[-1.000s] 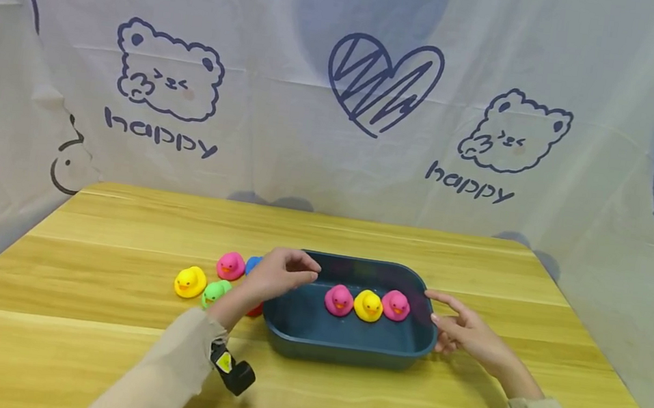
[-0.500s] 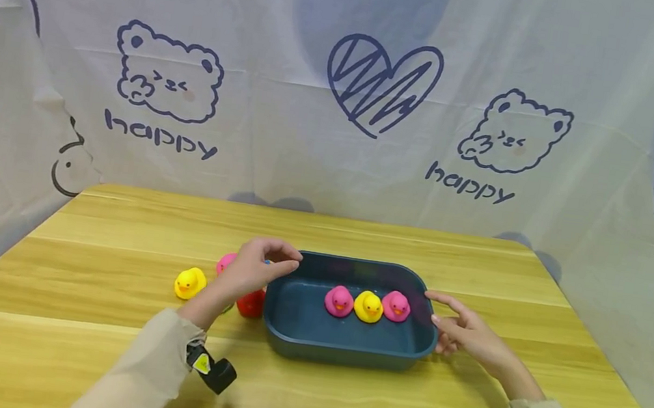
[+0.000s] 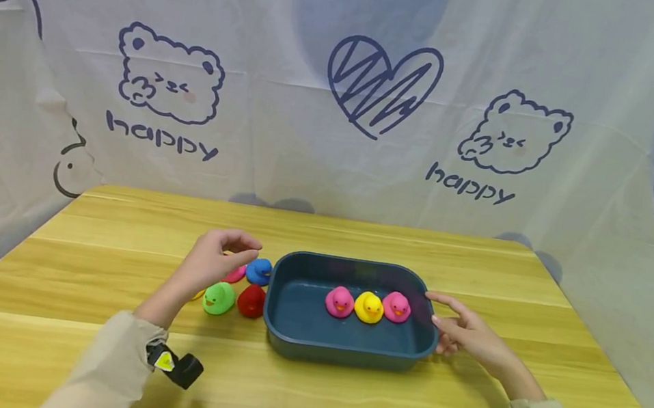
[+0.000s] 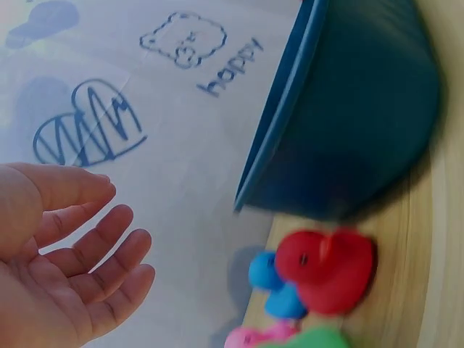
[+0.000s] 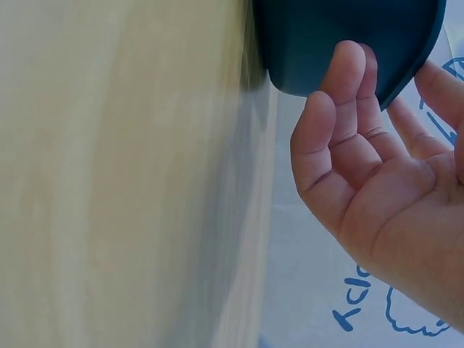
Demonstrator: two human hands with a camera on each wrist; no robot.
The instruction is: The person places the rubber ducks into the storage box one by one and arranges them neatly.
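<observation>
Only head view, 3 ducks (image 3: 369, 307) in tub (image 3: 344, 356)

Three ducks (image 3: 369, 308) sit in the tub (image 3: 347, 356), others (image 3: 218, 299) left.

Can make out, in the head view, just a sliver of yellow duck (image 3: 198, 295) behind the left arm (image 3: 164, 301) and part of a pink duck (image 3: 236, 274) behind the left hand (image 3: 214, 261), and, in the left wrist view, a cropped green duck (image 4: 319, 338).

Smooth plastic tray (image 3: 347, 356) — smooth, rubbery-looking ducks (image 3: 368, 308) — grained wood table (image 3: 338, 405), creased cloth backdrop (image 3: 280, 136).
</observation>
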